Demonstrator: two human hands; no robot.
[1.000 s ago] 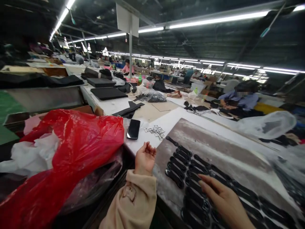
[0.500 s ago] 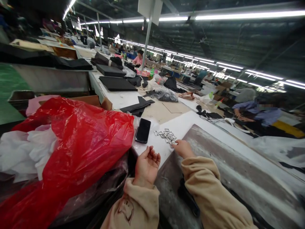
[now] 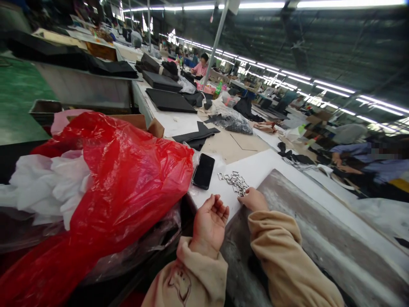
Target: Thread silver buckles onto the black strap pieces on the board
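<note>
Small silvery rectangular metal buckles [image 3: 235, 181] lie in a loose pile on the white tabletop. At the pile's near edge is my right hand [image 3: 254, 199], its fingertips pinched together on a buckle; the fingers partly hide it. My left hand [image 3: 211, 221] rests palm up in front of the table edge, fingers loosely curled and thumb apart, with nothing visible in the palm. Just beyond it and to the left lies a black phone [image 3: 203, 171], face up on clear plastic.
A red plastic bag [image 3: 128, 166] with white crumpled material [image 3: 53, 181] beside it bulks at the left. A worn grey board [image 3: 306, 204] runs along the right. Black fabric pieces [image 3: 196, 134] and a plastic-wrapped bundle [image 3: 234, 119] lie farther back. A co-worker in a blue sleeve [image 3: 351, 149] sits at right.
The whole view has shifted, so things appear farther right. My right hand stays at the buckle pile, and my left hand remains palm up with little change.
</note>
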